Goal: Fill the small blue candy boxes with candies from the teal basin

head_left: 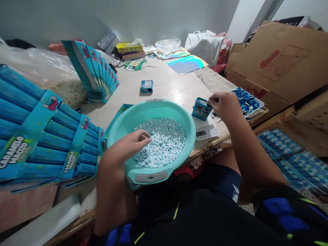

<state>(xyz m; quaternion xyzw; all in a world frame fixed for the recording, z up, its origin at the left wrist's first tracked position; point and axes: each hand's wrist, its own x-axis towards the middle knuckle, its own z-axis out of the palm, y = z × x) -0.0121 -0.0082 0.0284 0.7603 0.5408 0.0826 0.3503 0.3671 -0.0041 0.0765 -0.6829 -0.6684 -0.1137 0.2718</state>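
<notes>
A turquoise basin (pixel 150 176) with grey handle grips holds a heap of small pale blue and white candies (pixel 164 143). Over the left side of this heap is my left hand (pixel 139 139), its fingers curled together; what they hold, if anything, is hidden. A small blue candy box (pixel 202 109) stands upright on a white digital scale (pixel 208 132) to the right of the basin. At the box's upper right corner, the fingers of my right hand (pixel 224 105) are pinched together. I cannot make out what is between them.
Another small blue box (pixel 146 86) lies behind the basin. Blue printed display cartons (pixel 51 136) fill the left side. A white tray of blue pieces (pixel 247 100) is at right, near large cardboard boxes (pixel 287 61). Packed blue boxes (pixel 294 160) sit low at right.
</notes>
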